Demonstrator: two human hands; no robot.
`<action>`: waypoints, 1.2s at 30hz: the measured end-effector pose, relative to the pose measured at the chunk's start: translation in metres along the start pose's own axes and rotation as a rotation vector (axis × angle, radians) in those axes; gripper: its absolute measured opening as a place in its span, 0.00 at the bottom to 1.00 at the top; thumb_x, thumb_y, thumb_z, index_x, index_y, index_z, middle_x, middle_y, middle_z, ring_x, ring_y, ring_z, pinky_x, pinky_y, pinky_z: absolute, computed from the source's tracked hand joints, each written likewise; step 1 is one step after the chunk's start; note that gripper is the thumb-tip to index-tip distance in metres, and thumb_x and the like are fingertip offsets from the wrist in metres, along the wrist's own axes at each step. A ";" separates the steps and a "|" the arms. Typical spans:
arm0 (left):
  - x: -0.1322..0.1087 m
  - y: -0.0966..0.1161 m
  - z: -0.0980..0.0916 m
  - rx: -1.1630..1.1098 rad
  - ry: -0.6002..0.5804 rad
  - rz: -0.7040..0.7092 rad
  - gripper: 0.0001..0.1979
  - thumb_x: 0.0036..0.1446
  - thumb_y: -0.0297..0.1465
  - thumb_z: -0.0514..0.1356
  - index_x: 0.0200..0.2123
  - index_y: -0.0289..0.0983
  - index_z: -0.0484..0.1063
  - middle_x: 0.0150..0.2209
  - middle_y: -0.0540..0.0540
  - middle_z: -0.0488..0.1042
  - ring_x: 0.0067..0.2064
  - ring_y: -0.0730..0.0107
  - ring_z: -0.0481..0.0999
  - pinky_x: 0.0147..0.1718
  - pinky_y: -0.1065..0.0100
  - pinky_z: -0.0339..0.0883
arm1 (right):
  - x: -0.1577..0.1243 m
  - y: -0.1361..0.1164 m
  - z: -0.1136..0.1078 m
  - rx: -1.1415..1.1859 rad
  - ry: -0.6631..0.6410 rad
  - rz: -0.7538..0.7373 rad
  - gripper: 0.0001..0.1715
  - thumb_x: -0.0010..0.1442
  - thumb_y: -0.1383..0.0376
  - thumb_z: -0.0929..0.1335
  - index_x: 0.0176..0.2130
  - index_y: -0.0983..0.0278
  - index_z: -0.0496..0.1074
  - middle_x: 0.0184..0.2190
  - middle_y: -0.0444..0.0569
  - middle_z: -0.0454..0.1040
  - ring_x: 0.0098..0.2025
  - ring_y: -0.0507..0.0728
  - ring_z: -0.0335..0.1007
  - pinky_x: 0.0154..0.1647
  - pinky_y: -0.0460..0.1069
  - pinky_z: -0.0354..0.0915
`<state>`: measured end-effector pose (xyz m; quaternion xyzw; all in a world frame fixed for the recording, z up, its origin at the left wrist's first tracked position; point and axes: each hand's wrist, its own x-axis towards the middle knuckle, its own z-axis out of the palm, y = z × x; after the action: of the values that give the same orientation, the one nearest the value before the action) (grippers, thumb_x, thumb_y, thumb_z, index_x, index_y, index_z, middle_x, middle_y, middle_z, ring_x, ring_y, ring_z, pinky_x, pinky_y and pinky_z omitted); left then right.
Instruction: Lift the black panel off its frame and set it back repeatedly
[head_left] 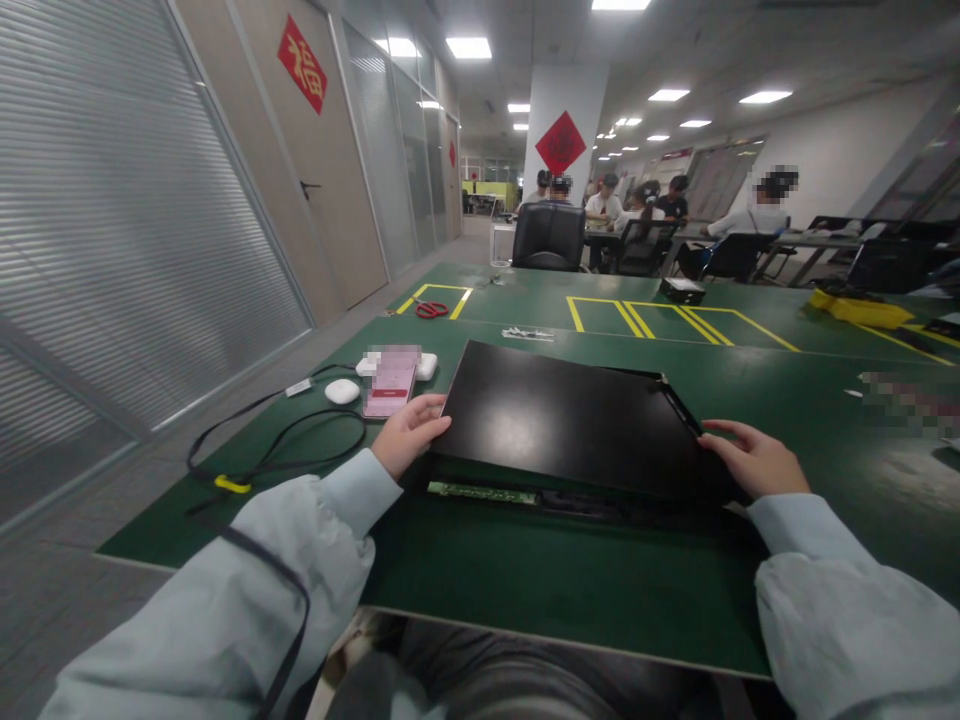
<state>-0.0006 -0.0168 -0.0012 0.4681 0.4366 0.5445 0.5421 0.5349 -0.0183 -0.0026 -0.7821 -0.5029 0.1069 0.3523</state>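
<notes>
A flat, dark screen panel (555, 425) is held tilted between my two hands. My left hand (411, 430) pinches its left edge, thumb on the near side. On the right, my right hand (756, 458) has its fingers closed at the panel's right edge, beside the black frame (679, 408) that shows behind and under it. A narrow green circuit board (480, 493) lies along the frame's near side, below the panel. The panel hides most of the frame. Whether the right fingers also touch the frame I cannot tell.
A phone (391, 385), a white rounded case (342, 391) and a black strap (281, 455) lie on the green table (570, 575) at left. Red-handled scissors (431, 310) and a small black box (681, 290) are farther back. People sit beyond an office chair (549, 236).
</notes>
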 end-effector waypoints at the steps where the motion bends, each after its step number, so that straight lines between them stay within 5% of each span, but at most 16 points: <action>1: 0.001 -0.001 -0.001 0.025 0.011 0.020 0.32 0.41 0.39 0.86 0.48 0.38 0.83 0.43 0.43 0.89 0.50 0.52 0.89 0.56 0.55 0.79 | 0.001 0.001 0.000 -0.008 -0.003 0.004 0.28 0.47 0.45 0.73 0.43 0.55 0.87 0.30 0.52 0.83 0.41 0.73 0.82 0.48 0.64 0.74; 8: 0.009 -0.010 -0.013 0.204 0.067 0.107 0.32 0.39 0.45 0.84 0.46 0.38 0.85 0.58 0.36 0.84 0.66 0.38 0.80 0.73 0.35 0.68 | 0.003 0.001 -0.001 -0.027 -0.024 0.021 0.26 0.48 0.46 0.73 0.42 0.54 0.87 0.31 0.52 0.83 0.42 0.72 0.82 0.46 0.63 0.72; 12: 0.012 -0.014 -0.019 0.321 0.056 0.104 0.28 0.39 0.44 0.82 0.43 0.38 0.87 0.64 0.35 0.78 0.71 0.35 0.76 0.75 0.34 0.66 | 0.002 0.000 -0.001 -0.008 -0.021 0.030 0.25 0.46 0.45 0.73 0.40 0.54 0.86 0.30 0.51 0.83 0.40 0.72 0.81 0.45 0.63 0.71; 36: 0.010 -0.021 -0.019 0.621 0.001 0.110 0.20 0.42 0.40 0.75 0.39 0.39 0.84 0.63 0.32 0.75 0.70 0.33 0.78 0.73 0.32 0.70 | 0.001 -0.001 0.000 0.001 -0.016 0.030 0.20 0.43 0.45 0.72 0.32 0.53 0.84 0.31 0.53 0.84 0.40 0.72 0.80 0.44 0.63 0.71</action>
<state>-0.0151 -0.0059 -0.0249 0.6339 0.5563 0.4137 0.3429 0.5350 -0.0168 -0.0020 -0.7884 -0.4938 0.1189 0.3470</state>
